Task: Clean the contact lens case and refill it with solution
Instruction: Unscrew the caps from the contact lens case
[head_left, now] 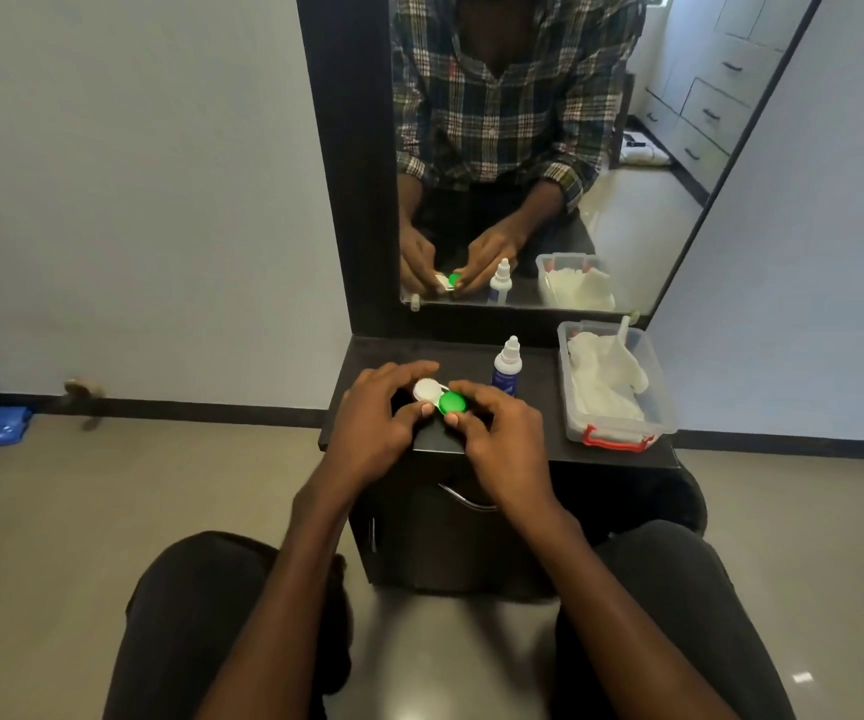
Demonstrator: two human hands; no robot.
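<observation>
Now: lens case held in both hands

Held over the dark matte surface (534,439): contact lens case (440,397), smooth plastic, 2 round caps, 1 white, 1 green. Left hand (378,418) with grip curled round the white end; right hand (502,439) pinching the green end. Just behind, upright solution bottle (507,367), white with blue label. Right of it, clear plastic box (658,407) with red latch, holding crumpled white tissue (604,379). Behind, black-framed mirror (347,148); pale walls, glossy tiled floor.
</observation>
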